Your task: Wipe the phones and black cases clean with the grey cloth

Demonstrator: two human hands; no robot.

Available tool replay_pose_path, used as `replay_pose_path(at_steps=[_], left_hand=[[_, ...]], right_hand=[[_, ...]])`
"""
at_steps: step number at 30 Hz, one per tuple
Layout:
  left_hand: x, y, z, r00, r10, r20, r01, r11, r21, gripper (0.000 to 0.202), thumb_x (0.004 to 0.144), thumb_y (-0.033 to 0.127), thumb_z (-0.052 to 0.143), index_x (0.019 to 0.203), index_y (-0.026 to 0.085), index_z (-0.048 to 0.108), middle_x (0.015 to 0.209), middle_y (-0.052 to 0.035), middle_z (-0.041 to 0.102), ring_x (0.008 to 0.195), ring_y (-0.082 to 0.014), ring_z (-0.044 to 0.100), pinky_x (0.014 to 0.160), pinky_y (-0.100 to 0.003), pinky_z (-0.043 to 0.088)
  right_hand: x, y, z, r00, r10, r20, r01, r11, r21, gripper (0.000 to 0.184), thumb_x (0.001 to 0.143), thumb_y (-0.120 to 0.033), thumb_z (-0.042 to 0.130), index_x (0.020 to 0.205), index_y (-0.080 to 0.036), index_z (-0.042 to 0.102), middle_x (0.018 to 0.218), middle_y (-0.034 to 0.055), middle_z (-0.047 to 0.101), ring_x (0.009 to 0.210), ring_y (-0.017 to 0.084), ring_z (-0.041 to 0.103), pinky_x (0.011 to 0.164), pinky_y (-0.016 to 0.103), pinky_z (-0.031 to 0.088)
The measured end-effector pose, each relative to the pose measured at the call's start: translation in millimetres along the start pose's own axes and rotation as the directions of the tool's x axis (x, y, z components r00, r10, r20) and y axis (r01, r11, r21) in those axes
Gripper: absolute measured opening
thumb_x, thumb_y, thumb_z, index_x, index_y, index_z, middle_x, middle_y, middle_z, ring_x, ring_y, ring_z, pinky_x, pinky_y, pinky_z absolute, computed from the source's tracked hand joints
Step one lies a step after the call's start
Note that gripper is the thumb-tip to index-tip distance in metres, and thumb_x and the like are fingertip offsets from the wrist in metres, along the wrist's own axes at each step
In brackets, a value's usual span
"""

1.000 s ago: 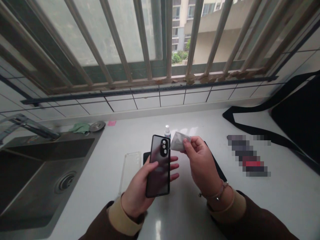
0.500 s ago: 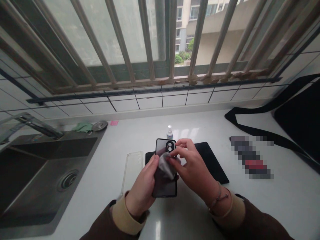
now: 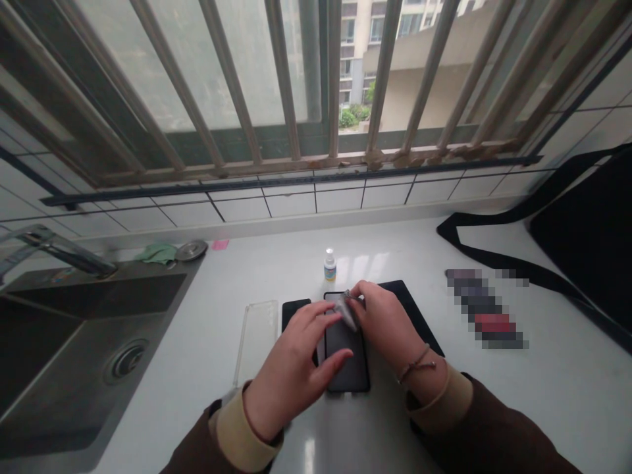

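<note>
A dark-rimmed, see-through grey phone case [image 3: 346,362] lies flat on the counter in front of me. My right hand [image 3: 382,316] pinches a crumpled grey cloth [image 3: 347,313] over the case's upper part. Over the case's left side is my left hand [image 3: 301,362], fingers spread and thumb apart, its fingertips close to the cloth; whether they touch it I cannot tell. Partly under that hand lies a flat black slab like a phone [image 3: 295,308]. A clear phone case [image 3: 257,336] is further left, and a black flat panel [image 3: 409,306] sits partly behind my right hand.
A small white spray bottle [image 3: 330,266] stands beyond the case. On the left are a sink [image 3: 162,329], a faucet [image 3: 74,253], a green cloth [image 3: 157,253] and a metal strainer [image 3: 191,250]. A black bag with a strap [image 3: 587,224] and a blurred-out item [image 3: 484,309] are right.
The phone case has gone from my left hand down onto the counter. My left hand has let go and spread its fingers. The cloth stays in my right hand.
</note>
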State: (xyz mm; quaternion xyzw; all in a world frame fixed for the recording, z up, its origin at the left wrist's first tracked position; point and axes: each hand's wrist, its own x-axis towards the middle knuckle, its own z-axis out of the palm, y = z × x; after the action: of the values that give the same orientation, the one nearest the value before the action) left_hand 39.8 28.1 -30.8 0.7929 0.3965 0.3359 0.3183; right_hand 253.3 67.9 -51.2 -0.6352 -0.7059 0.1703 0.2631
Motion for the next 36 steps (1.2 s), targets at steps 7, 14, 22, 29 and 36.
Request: replay_pose_path(at_steps=[7,14,22,29,36], left_hand=[[-3.6,2.2,13.4,0.918,0.049,0.394,-0.130,0.975,0.182,0.039,0.083,0.035,0.091,0.114,0.017,0.078,0.143,-0.0226,0.068,0.133,-0.0425,0.063,0.115,-0.062,0.053],[-5.1,3.1,16.8,0.923,0.042,0.383,-0.130,0.970,0.206,0.036,0.085,0.026,0.087,0.117,0.016,0.076,0.144,-0.0215,0.068,0.131,-0.0410,0.064,0.113,-0.062,0.055],[-4.3,3.2,20.7,0.932,0.051,0.358,-0.157,0.950,0.271,0.038,0.086,0.029,0.087,0.118,0.015,0.074,0.140,-0.0218,0.069,0.133,-0.0426,0.063,0.123,-0.071,0.042],[-8.0,3.0,24.5,0.944,0.069,0.323,-0.164,0.947,0.277,0.036,0.086,0.030,0.087,0.117,0.017,0.073,0.139,-0.0210,0.068,0.132,-0.0427,0.063,0.121,-0.073,0.043],[-10.4,2.0,26.1,0.943,0.094,0.319,-0.206,0.918,0.340,0.037,0.087,0.031,0.087,0.118,0.016,0.071,0.138,-0.0175,0.067,0.132,-0.0384,0.063,0.125,-0.069,0.041]], right_hand=[[0.8,-0.6,6.8,0.995,-0.100,0.028,0.103,0.984,-0.147,0.012,0.105,-0.016,0.059,0.096,-0.021,0.065,0.102,0.0080,0.072,0.095,0.024,0.068,0.085,0.033,0.048],[10.8,17.4,-12.1,0.979,0.040,-0.199,-0.113,0.923,-0.368,0.013,0.110,-0.028,0.055,0.112,-0.019,0.064,0.116,0.0148,0.070,0.107,0.032,0.063,0.088,0.040,0.046],[14.8,34.3,-10.0,0.983,0.159,-0.091,-0.182,0.812,-0.555,0.020,0.112,-0.022,0.045,0.115,-0.015,0.063,0.119,0.0210,0.067,0.107,0.035,0.063,0.075,0.038,0.048],[19.8,40.4,-3.4,0.975,0.177,-0.131,-0.220,0.819,-0.530,0.024,0.112,-0.022,0.041,0.115,-0.012,0.063,0.115,0.0223,0.065,0.109,0.038,0.060,0.079,0.042,0.050],[28.9,47.5,-4.1,0.970,0.168,-0.173,-0.227,0.878,-0.422,0.019,0.111,-0.018,0.042,0.113,-0.013,0.060,0.112,0.0186,0.064,0.098,0.030,0.062,0.083,0.037,0.048]])
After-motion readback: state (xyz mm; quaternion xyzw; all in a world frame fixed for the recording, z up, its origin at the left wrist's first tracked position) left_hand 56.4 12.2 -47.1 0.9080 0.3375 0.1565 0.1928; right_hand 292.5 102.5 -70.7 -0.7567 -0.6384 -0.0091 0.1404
